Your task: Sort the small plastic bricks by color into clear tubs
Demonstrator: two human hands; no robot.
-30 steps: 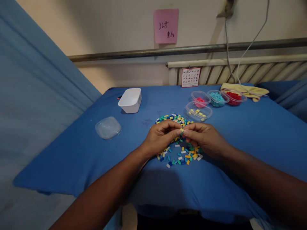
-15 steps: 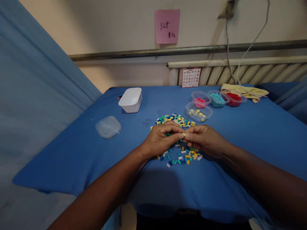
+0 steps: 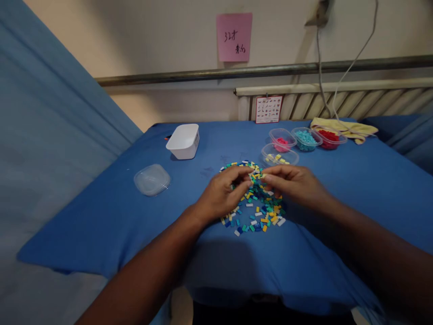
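Observation:
Over a loose heap of small toy bricks [image 3: 259, 194] in yellow, white, green and blue, my two hands are slightly apart. My right hand [image 3: 297, 183] pinches a small pale yellow brick [image 3: 264, 176] between thumb and forefinger. Just left of it, my left hand [image 3: 223, 192] has its thumb and forefinger spread with nothing seen between them; its other fingers are mostly hidden. Right behind the right hand is a clear tub [image 3: 294, 161] holding several yellow bricks [image 3: 277, 158].
Behind stand clear tubs of pink pieces [image 3: 281, 143], light blue pieces [image 3: 306, 139] and red pieces [image 3: 328, 137], near a yellow cloth [image 3: 352, 128]. To the left are a white box [image 3: 184, 146] and a clear lid [image 3: 152, 180]. A cable [image 3: 320, 67] hangs at the wall.
My hands were together on the small pale yellow brick. They have since parted and risen slightly; the left has let go and the right keeps the brick.

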